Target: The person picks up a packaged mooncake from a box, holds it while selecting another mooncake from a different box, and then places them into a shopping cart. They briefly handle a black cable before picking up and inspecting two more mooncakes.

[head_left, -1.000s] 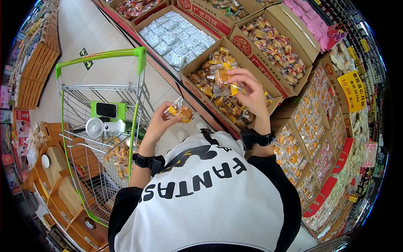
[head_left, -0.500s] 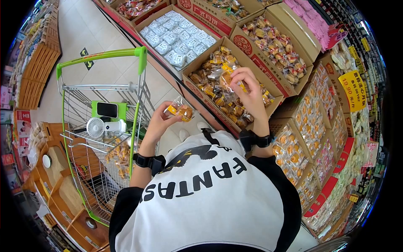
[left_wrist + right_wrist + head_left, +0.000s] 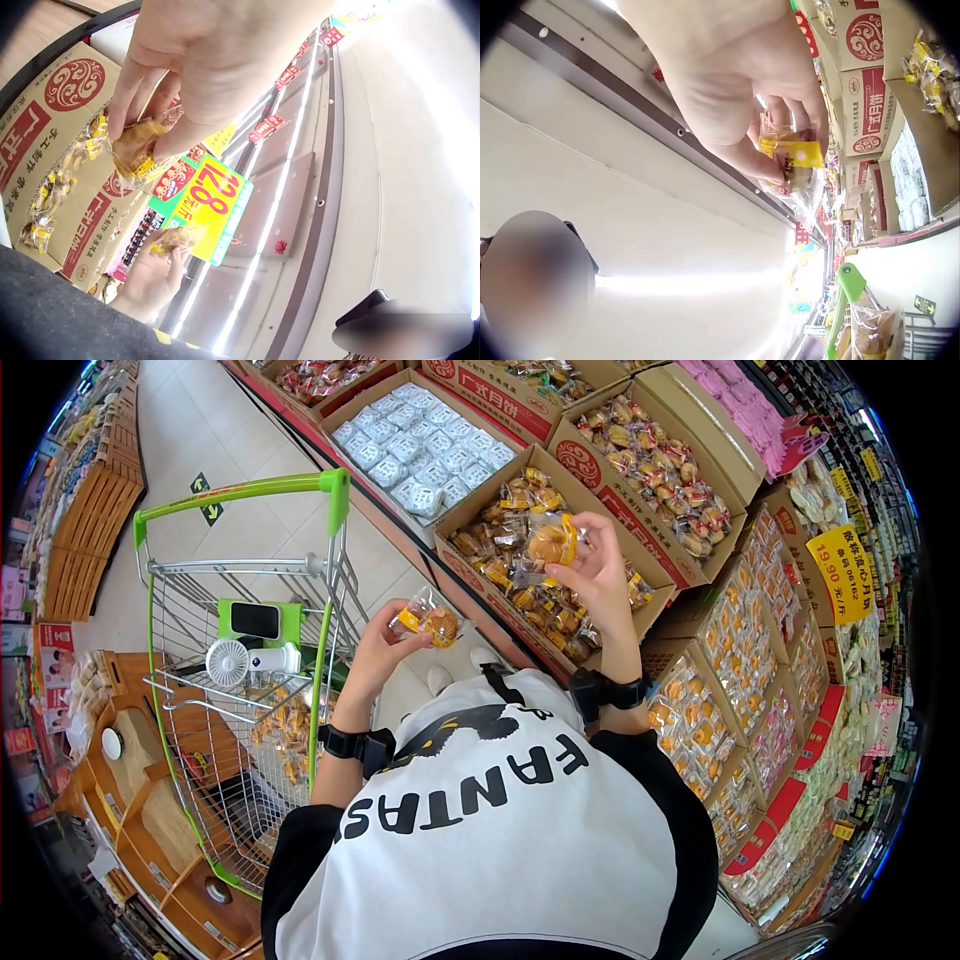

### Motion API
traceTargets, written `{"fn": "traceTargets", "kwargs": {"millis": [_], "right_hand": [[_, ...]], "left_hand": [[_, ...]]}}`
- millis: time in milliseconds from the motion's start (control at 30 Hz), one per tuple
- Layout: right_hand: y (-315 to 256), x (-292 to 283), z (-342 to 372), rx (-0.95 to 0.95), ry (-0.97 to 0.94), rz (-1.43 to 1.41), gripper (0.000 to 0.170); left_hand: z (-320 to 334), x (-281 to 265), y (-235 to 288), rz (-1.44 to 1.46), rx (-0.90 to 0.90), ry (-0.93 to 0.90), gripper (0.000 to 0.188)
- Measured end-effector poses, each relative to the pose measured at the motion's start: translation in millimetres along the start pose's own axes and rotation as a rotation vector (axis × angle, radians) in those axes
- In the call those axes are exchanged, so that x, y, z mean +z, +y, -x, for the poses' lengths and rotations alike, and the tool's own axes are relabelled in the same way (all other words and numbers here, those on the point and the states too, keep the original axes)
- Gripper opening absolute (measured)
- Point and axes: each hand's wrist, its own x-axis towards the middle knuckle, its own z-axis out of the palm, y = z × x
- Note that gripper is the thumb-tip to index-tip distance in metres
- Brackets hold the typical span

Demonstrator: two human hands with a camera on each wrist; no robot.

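Observation:
Between its thumb and fingers, the left hand pinches a wrapped round pastry, held between the cart and the boxes. The right hand grips another wrapped pastry by its edge, above an open carton of similar packets. In the left wrist view the left hand has its pastry in the fingertips, with the right hand farther off. The right wrist view shows the right hand around its pastry, which has a yellow label.
A shopping cart with a green handle stands at the left, carrying a phone, a small white fan and bagged goods. Beyond the carton are white packets and further cartons. Stacked packs and a yellow price sign are at the right.
The right hand has turned the pastry and shifted its grip, so the pastry's round face now shows left of the fingers. The left hand has barely moved and still holds its pastry.

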Motion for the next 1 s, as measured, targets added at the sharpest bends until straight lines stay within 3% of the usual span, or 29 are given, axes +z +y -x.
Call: {"fn": "traceTargets", "kwargs": {"millis": [133, 233, 300, 333, 400, 500, 700, 1000], "right_hand": [[3.7, 1.9, 2.4, 0.033, 0.111, 0.033, 0.053], [0.4, 5.3, 1.2, 0.205, 0.184, 0.023, 0.050], [0.3, 5.8, 1.2, 0.453, 0.287, -0.036, 0.036], [6.0, 3.1, 1.2, 0.454, 0.287, -0.036, 0.036], [21.7, -4.2, 0.5, 0.350, 0.229, -0.376, 0.028], [24.1, -7.9, 0.6, 0.436, 0.238, -0.518, 0.028], [27.0, -3.4, 1.1, 0.438, 0.242, -0.303, 0.030], [37.5, 6.6, 2.5, 0.528, 0.139, -0.195, 0.028]], "left_hand": [[0.2, -0.2, -0.3, 0.006, 0.000, 0.003, 0.031], [-0.1, -1.5, -2.3, 0.001, -0.005, -0.001, 0.031], [-0.3, -1.2, -3.6, 0.005, 0.007, 0.000, 0.030], [-0.4, -0.9, -4.1, 0.008, 0.020, 0.000, 0.030], [-0.8, -0.9, -4.7, 0.027, 0.007, 0.006, 0.029], [-0.3, -1.1, -4.0, 0.045, -0.004, 0.020, 0.028], [-1.4, -3.7, -7.0, 0.062, -0.004, 0.041, 0.028], [-0.4, -2.7, 1.7, 0.061, -0.003, 0.048, 0.025]]}}
